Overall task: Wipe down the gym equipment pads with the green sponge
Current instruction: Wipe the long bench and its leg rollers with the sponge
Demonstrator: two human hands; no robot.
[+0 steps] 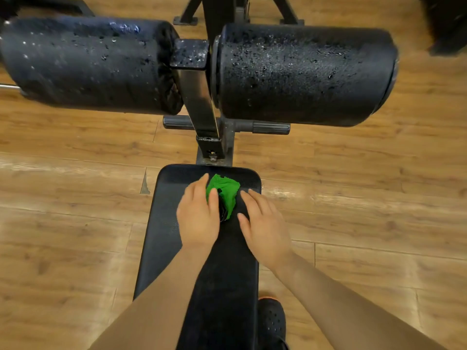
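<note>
Both forearms are being extended over the bench pad (161,223), where the green sponge (226,192) is being gripped by the left hand (198,218); right hand (262,228) fingers spread; droplet-covered roller pads (303,72) seemingly unwiped

Two black foam roller pads (303,74): rough, pitted, wet-beaded. Black metal post (199,97): glossy. Green sponge (226,192): fuzzy, cloth-like. Black padded counter (164,223): matt, grained. Wood-plank floor (75,223): semi-gloss.
</note>
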